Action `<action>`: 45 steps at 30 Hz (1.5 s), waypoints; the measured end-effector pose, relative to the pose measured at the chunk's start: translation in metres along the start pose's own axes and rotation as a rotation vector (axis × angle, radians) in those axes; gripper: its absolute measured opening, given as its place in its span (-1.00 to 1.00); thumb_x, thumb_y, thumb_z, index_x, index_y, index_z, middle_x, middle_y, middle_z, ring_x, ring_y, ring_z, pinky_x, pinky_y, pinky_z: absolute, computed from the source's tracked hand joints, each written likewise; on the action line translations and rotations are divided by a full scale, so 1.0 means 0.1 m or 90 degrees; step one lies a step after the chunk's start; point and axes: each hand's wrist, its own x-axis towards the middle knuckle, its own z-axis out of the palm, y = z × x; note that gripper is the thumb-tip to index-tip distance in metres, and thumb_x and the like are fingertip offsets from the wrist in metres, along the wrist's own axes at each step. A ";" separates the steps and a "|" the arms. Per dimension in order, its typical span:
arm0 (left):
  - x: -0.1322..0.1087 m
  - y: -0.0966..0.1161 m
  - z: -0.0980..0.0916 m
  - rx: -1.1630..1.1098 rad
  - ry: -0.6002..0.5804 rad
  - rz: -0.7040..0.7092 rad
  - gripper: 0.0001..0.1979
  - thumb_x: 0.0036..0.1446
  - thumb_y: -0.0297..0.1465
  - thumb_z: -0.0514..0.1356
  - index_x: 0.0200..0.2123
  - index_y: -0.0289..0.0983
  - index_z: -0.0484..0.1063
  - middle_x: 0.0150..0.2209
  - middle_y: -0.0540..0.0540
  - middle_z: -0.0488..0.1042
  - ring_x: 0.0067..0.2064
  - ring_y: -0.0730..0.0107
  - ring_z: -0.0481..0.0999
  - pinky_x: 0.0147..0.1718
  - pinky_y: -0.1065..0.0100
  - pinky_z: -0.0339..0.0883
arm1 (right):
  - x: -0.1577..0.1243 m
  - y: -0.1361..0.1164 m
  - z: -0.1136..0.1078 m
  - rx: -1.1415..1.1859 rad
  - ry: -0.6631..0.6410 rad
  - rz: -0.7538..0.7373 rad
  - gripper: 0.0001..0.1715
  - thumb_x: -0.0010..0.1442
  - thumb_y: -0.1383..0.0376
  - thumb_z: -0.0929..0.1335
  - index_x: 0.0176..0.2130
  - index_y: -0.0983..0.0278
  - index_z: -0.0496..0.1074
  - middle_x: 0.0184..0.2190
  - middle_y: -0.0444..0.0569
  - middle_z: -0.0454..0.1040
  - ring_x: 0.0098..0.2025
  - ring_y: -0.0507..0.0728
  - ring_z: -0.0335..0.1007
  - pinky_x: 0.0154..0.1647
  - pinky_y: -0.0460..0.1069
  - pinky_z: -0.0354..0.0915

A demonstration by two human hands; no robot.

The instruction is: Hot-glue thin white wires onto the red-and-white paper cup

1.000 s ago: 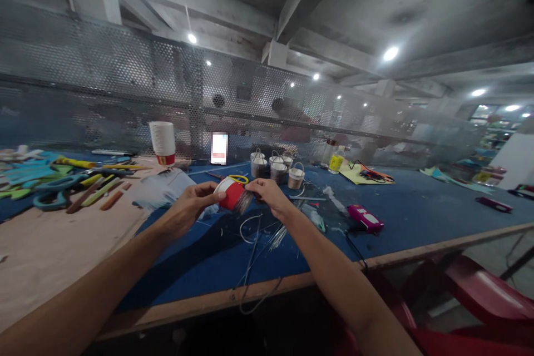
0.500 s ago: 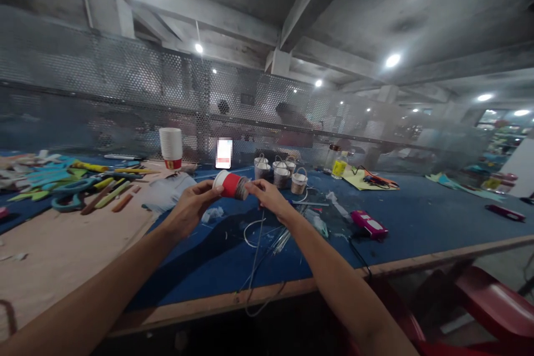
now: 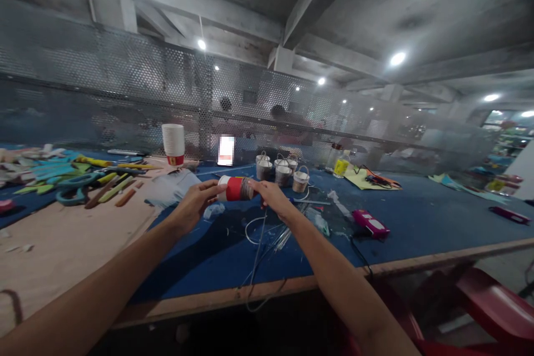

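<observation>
A red and white paper cup (image 3: 236,189) lies sideways in the air above the blue table. My left hand (image 3: 196,203) is closed on its white rim end, thumb and fingers pinching. Grey-brown cord (image 3: 246,189) is wound round the cup's base end. Against that end, my right hand (image 3: 273,199) is closed on the cord, whose loose length hangs below it past the table's front edge. The right fingertips are partly hidden behind the cup. Behind the hands stand several small cord-wrapped cups with loop handles (image 3: 282,173).
A stack of paper cups (image 3: 173,142) and a lit phone (image 3: 226,150) stand behind. Scissors (image 3: 75,189) and glue sticks (image 3: 110,192) lie left. White strips (image 3: 281,239), a magenta box (image 3: 370,224) and a yellow-labelled bottle (image 3: 342,164) are right. A perforated metal screen (image 3: 167,83) runs along the back.
The cup has turned from a tilt to nearly level, and the right hand has come round closer against its base end. The view has shifted slightly.
</observation>
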 end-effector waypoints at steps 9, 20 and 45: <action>-0.04 0.06 0.06 -0.007 0.014 -0.076 -0.65 -0.02 -0.07 0.46 -0.36 -0.25 0.69 -0.31 -0.17 0.66 -0.26 0.19 0.58 -0.21 0.26 0.43 | 0.06 0.08 0.00 -0.092 -0.003 -0.013 -0.34 0.28 -0.24 0.32 -0.45 0.26 0.40 -0.55 -0.18 0.35 -0.54 -0.01 0.22 -0.53 -0.10 0.14; 0.04 -0.03 -0.05 0.003 0.035 -0.037 -0.65 -0.09 -0.18 0.52 -0.25 -0.26 0.70 -0.19 -0.21 0.69 -0.14 0.13 0.60 -0.15 0.24 0.44 | -0.01 0.06 0.02 -0.159 0.118 -0.172 -0.61 0.33 0.00 0.40 -0.12 0.26 0.57 -0.16 0.00 0.63 -0.14 0.13 0.50 -0.03 0.01 0.36; 0.02 0.06 -0.04 -0.003 0.188 0.070 -0.64 -0.23 -0.22 0.56 -0.34 -0.24 0.65 -0.37 -0.04 0.61 -0.29 0.27 0.51 -0.24 0.25 0.36 | -0.20 -0.04 -0.54 -0.541 0.156 -0.039 -0.65 0.43 0.04 0.33 -0.11 0.22 0.59 -0.16 0.01 0.65 -0.10 0.19 0.55 -0.08 0.01 0.29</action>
